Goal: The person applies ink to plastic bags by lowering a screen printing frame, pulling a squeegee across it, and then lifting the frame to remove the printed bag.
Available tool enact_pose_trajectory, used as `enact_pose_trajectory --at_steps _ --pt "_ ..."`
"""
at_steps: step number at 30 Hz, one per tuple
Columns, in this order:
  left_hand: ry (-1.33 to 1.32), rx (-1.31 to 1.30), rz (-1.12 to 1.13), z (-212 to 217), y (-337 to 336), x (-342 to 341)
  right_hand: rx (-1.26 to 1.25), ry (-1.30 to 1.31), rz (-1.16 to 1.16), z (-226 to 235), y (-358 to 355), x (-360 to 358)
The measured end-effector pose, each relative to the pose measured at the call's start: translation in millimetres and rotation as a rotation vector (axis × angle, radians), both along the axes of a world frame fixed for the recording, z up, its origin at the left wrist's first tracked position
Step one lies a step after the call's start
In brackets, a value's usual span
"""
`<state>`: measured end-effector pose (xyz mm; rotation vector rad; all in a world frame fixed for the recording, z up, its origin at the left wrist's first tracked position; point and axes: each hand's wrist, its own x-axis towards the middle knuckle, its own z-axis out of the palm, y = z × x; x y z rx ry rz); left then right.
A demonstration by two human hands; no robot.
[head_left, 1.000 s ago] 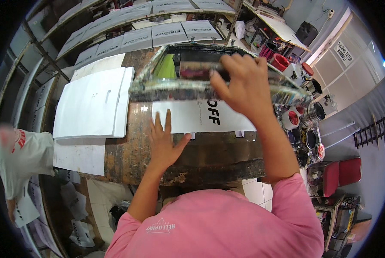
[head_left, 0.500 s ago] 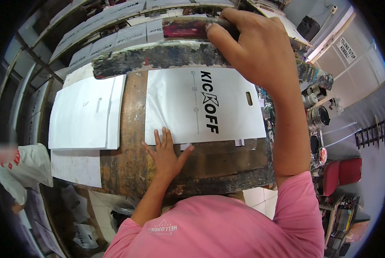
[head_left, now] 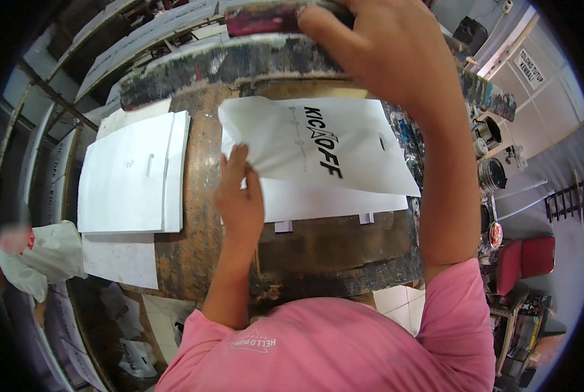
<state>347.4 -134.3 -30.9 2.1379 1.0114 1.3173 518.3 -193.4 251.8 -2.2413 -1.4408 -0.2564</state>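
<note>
A white plastic bag with black print and a handle slot lies in front of me, its near left side lifted and creased. My left hand pinches that lifted edge between thumb and fingers. Under it shows another white sheet, flat on the worn wooden table. Beyond the bag, a long paint-caked screen frame is raised off the table. My right hand is closed round a paint-smeared wooden squeegee above that frame; its fingertips are partly cut off by the upper edge.
A stack of white bags sits on the table's left. Racks with printed bags stand behind and left. Paint cans line the right side, near a red chair. Another person in a pale shirt is at far left.
My left hand has gone from lying spread at the bag's near edge to gripping and lifting it. The bag has peeled upward and shifted away from me, uncovering the sheet beneath.
</note>
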Motion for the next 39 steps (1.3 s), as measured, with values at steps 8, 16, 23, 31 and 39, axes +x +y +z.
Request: enact_pose_trajectory --at_steps 8,16,23,31,39 --pt "-0.191 -0.19 0.139 -28.0 75.7 -160.2 0.269 -0.288 0.236 -43.6 -11.2 28.3" --pt "-0.074 -0.145 0.307 -31.5 186.0 -363.2 0.319 -0.334 0.201 -60.0 -11.7 25.1" --pt "0.328 0.014 0.488 6.0 236.6 -387.7 0.297 -0.295 0.199 -61.8 -14.5 25.2" --pt "-0.677 -0.818 -0.965 12.4 -31.6 -113.7 0.11 -0.321 0.208 -140.3 -74.4 -13.7" --pt "-0.928 -1.578 -0.378 -58.7 -98.9 -117.9 -0.312 0.09 0.39 -292.7 -139.9 -33.4"
